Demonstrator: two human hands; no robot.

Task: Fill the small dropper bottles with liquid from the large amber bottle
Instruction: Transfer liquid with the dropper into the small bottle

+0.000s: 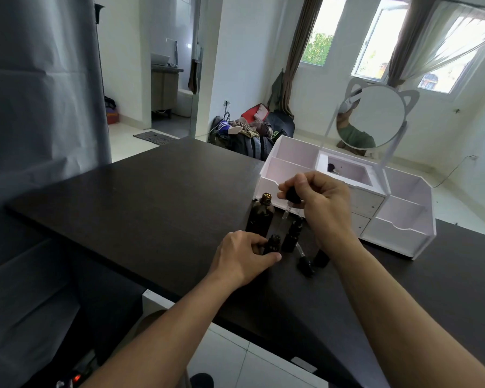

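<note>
Currently: one large amber bottle, uncapped, just beyond your left hand. Three small dropper bottles: left hand grips one, another stands under your right hand, a third beside that wrist. Two droppers: right hand, raised, pinches one, tip down; the spare lies flat.

Amber bottle; white organizer

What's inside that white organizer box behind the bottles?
The white organizer shows one small dark item in its recessed middle compartment; the other open compartments look bare. Its closed drawers hide their contents.
</note>
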